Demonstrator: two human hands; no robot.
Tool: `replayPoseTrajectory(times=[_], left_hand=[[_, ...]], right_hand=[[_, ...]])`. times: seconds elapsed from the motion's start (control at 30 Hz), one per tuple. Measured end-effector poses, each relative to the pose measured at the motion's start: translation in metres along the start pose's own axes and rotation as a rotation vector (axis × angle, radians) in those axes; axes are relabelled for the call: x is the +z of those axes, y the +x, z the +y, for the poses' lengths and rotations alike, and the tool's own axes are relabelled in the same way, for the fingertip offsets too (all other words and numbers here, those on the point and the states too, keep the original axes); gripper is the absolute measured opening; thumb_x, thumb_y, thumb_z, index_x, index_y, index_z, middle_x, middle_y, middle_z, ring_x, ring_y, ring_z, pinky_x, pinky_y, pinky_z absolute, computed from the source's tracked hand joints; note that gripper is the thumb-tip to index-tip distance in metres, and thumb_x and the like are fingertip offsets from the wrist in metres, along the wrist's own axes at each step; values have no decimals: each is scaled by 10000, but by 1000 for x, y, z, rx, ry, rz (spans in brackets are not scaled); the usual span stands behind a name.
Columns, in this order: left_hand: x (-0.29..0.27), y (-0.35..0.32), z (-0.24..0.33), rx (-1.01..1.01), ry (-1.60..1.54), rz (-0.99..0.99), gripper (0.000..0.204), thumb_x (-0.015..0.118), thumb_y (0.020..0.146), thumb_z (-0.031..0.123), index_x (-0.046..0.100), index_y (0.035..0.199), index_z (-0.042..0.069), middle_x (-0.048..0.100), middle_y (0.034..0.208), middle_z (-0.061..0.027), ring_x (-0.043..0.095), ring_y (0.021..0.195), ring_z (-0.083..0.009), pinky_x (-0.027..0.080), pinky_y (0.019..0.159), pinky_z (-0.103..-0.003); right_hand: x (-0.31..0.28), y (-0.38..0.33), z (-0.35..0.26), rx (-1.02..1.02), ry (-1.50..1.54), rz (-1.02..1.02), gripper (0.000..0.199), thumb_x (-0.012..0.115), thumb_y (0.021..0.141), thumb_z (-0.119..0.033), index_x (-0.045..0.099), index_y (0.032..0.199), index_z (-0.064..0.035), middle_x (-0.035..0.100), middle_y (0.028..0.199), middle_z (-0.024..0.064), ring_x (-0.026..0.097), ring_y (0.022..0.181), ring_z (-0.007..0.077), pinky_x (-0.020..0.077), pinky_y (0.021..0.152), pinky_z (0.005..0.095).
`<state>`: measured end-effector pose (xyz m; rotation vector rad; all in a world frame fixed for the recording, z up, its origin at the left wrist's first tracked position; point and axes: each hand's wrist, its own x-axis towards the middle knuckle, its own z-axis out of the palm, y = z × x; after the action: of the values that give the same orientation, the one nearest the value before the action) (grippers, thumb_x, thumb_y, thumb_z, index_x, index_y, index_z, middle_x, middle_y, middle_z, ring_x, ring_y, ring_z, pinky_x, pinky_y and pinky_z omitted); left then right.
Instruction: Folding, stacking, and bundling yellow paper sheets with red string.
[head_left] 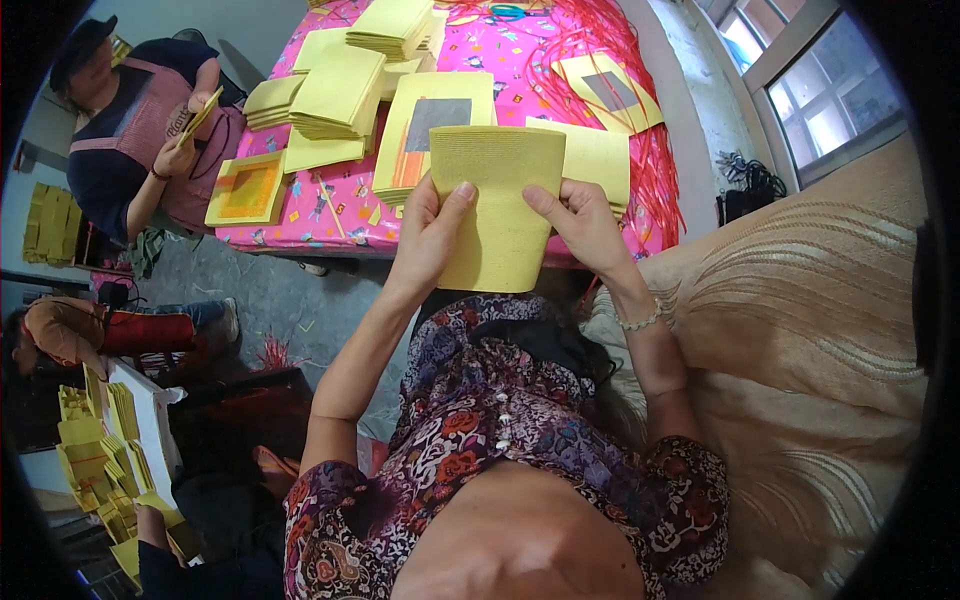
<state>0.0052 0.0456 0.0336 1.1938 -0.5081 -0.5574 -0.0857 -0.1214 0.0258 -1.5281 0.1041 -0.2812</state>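
Between my two hands is a stack of yellow paper sheets [495, 215], held upright over the near edge of the table. My left hand [435, 225] grips its left side, thumb on the front face and fingers behind. On the opposite side my right hand [582, 222] pinches the stack the same way, its fingers partly hidden. Behind it lies a pile of yellow paper with a grey and orange printed sheet [438, 125] on top. More yellow paper [600, 165] shows just past my right hand.
A pink patterned cloth [350, 215] covers the table, which bears stacks of yellow paper [338, 90], red strips [655, 180] and blue-handled scissors [510, 12]. A co-worker [150, 130] holds paper at the left. More people sit lower left near piled yellow bundles [95, 455]. A beige covered seat [790, 300] is at my right.
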Motion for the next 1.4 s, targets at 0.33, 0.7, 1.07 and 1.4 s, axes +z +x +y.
replayPoseTrajectory(times=[0.33,0.7,1.07,1.4], left_hand=[[-4,6,-5,-104,-9,14,313,475,959,141,465,1233,-10,601,1147,-103,594,1009,-156,466,873,-287],[-4,28,-4,-234,-85,60,279,465,958,133,500,1184,-26,619,1099,-121,613,957,-174,492,835,-309],[-11,47,-7,-242,-30,88,316,481,958,169,496,1200,-34,615,1116,-126,610,974,-178,477,863,-305],[-8,65,-13,-357,-4,126,313,444,972,160,485,1170,-79,610,1070,-178,627,941,-230,519,803,-367]], right_hand=[[-2,-3,6,79,-18,-51,323,545,949,-242,664,950,58,665,810,16,566,710,38,474,633,207],[-6,-4,17,75,-7,-21,321,554,945,-235,664,870,58,630,744,-24,511,664,9,423,578,185],[-11,-9,13,276,-7,-9,305,568,933,-266,655,971,24,666,799,19,602,659,52,489,562,193],[-18,-5,13,333,-73,67,319,590,914,-311,649,988,-7,679,845,56,653,632,103,498,539,192]])
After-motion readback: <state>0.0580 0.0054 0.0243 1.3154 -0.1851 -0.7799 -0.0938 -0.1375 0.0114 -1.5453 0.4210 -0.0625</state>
